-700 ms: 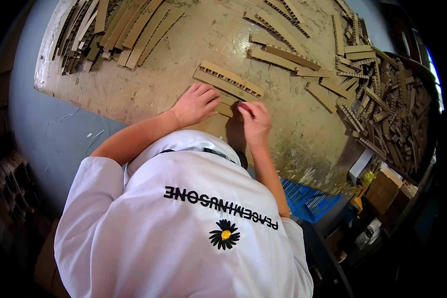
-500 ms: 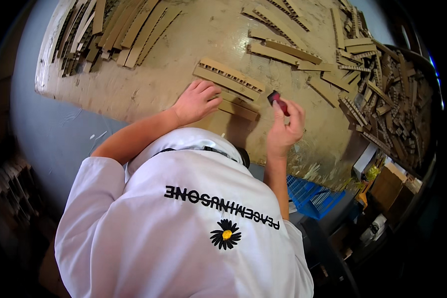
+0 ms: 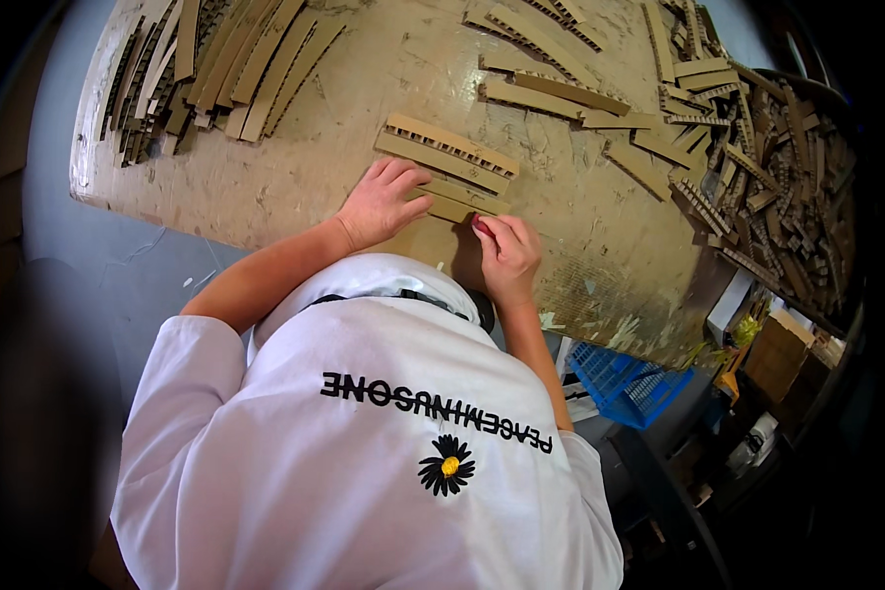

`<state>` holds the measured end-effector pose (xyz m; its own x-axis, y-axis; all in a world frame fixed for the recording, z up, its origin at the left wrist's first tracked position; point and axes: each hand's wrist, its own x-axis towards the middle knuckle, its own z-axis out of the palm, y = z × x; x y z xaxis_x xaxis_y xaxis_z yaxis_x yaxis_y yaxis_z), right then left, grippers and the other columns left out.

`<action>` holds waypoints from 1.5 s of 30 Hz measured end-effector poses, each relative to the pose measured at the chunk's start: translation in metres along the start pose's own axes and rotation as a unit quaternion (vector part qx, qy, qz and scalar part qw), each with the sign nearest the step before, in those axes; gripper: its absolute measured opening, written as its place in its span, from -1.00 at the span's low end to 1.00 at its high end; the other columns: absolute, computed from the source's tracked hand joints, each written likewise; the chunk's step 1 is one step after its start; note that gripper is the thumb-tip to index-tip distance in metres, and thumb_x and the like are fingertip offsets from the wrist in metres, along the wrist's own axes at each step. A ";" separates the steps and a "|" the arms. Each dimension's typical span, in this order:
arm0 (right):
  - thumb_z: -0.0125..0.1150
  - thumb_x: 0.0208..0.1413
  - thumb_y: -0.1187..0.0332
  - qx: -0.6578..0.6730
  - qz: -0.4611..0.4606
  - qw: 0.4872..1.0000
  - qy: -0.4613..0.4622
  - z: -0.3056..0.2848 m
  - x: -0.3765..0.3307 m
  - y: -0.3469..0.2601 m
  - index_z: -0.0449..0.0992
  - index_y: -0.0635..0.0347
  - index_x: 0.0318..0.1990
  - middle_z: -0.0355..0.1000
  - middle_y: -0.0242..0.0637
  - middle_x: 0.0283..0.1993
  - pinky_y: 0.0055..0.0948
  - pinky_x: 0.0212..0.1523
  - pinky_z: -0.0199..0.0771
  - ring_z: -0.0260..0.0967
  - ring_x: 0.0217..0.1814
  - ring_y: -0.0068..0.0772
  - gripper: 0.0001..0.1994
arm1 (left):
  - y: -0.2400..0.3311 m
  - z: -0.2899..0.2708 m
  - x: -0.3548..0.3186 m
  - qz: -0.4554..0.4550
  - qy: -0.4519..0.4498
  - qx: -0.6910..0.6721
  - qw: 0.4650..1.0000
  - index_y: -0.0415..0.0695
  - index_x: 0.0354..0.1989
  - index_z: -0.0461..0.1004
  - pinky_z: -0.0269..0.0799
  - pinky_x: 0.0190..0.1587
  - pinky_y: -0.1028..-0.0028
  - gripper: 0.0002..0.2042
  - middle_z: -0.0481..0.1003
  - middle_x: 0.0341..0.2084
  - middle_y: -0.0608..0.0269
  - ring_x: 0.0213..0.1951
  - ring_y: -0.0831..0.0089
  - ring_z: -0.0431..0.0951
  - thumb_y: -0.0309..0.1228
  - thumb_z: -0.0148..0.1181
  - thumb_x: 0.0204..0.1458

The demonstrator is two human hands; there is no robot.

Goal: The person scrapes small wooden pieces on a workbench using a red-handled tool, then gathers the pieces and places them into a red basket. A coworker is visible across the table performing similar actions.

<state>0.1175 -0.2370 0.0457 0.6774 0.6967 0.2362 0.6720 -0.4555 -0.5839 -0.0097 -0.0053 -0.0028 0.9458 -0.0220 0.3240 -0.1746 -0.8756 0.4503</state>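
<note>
My left hand (image 3: 385,202) lies at the left end of the near brown cardboard strip (image 3: 447,207), its fingers curled and holding that end. My right hand (image 3: 509,258) pinches a small red and black stamp-like tool (image 3: 482,227), mostly hidden by the fingers. The tool's dark end meets the right part of the near strip. Just beyond lies another cardboard piece (image 3: 452,167), with a row of open flutes along it and small dark marks near its right end.
Stacked cardboard strips (image 3: 251,64) lie at the table's far left. More strips (image 3: 551,93) are scattered at the far right, beside a large dark container (image 3: 801,197) heaped with them. A blue plastic basket (image 3: 629,388) sits below the worn table's (image 3: 383,59) near right edge.
My right hand has moved left and slightly nearer, bringing the tool from beside the strips onto the near one. My left hand stays put. A dark blurred shape has appeared at lower left.
</note>
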 end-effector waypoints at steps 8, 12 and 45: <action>0.50 0.03 0.35 -0.043 -0.017 0.999 -0.018 0.005 0.000 0.007 0.70 -0.03 -0.23 0.54 -0.42 -0.22 -0.21 -0.18 0.33 0.50 -0.17 -0.23 -0.86 | 0.001 -0.002 0.002 0.005 -0.042 0.008 0.999 0.03 0.08 0.53 0.26 0.36 -0.03 -0.50 0.41 0.24 0.12 0.33 0.02 0.34 -0.23 0.49 -0.09; 0.51 0.03 0.35 -0.046 -0.025 0.998 -0.025 0.007 0.000 0.009 0.70 -0.04 -0.22 0.54 -0.43 -0.20 -0.21 -0.18 0.33 0.51 -0.16 -0.24 -0.85 | 0.005 -0.028 0.039 -0.036 -0.101 0.069 0.992 -0.06 0.44 0.27 -0.06 0.54 -0.17 -0.04 0.22 0.46 0.05 0.53 -0.11 0.07 0.02 0.57 -0.18; 0.46 0.10 0.57 0.173 0.184 0.957 0.143 -0.084 -0.006 -0.018 0.70 0.28 -0.15 0.53 -0.22 -0.16 -0.43 -0.19 0.55 0.52 -0.20 -0.36 -0.84 | -0.088 -0.158 0.019 -0.362 0.033 0.391 0.846 -0.01 0.53 0.21 0.12 0.41 -0.21 0.02 0.25 0.42 -0.07 0.43 -0.12 0.21 0.06 0.57 -0.13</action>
<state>0.1263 -0.2799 0.1204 0.9366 0.3216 0.1394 0.2667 -0.3957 -0.8788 -0.0199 0.1480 0.0948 0.7059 0.6604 0.2562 0.7020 -0.7004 -0.1289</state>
